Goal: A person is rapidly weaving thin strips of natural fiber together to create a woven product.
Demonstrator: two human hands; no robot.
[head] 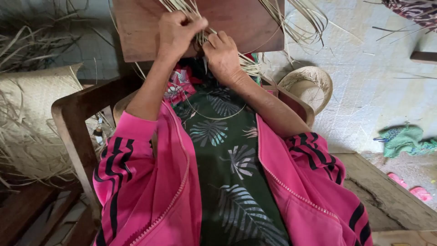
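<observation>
Nearest the camera, a bright pink zip-front jacket with black stripes on the sleeves (pixel 150 191) hangs open over a dark green garment printed with pale leaf shapes (pixel 227 164); its lower part runs off the bottom edge, and the person's lap and legs are hidden beneath it. The person sits in a dark wooden armchair (pixel 75 123), of which only the curved left arm and a little of the right show.

Both bare forearms reach forward to a brown wooden board (pixel 246 23), whose far edge is cut off at the top. The left hand (pixel 175 32) is closed, thumb and fingers pinched together on a bunch of thin pale dried straw strips (pixel 186 9) that fan up out of view. The right hand (pixel 221 52) lies just beside it, knuckles up, fingers curled onto the same strips; its fingertips are hidden, so how firmly it grips cannot be told. What the strips join into under the hands is covered.

Right of the chair, a round woven straw hat (pixel 309 86) lies on the pale floor, partly behind the right arm. Left, a flat woven straw mat (pixel 32 95) lies among loose straw. Farther right lie a crumpled green cloth (pixel 405 139) and a pink sandal (pixel 419 191), partly cut off.
</observation>
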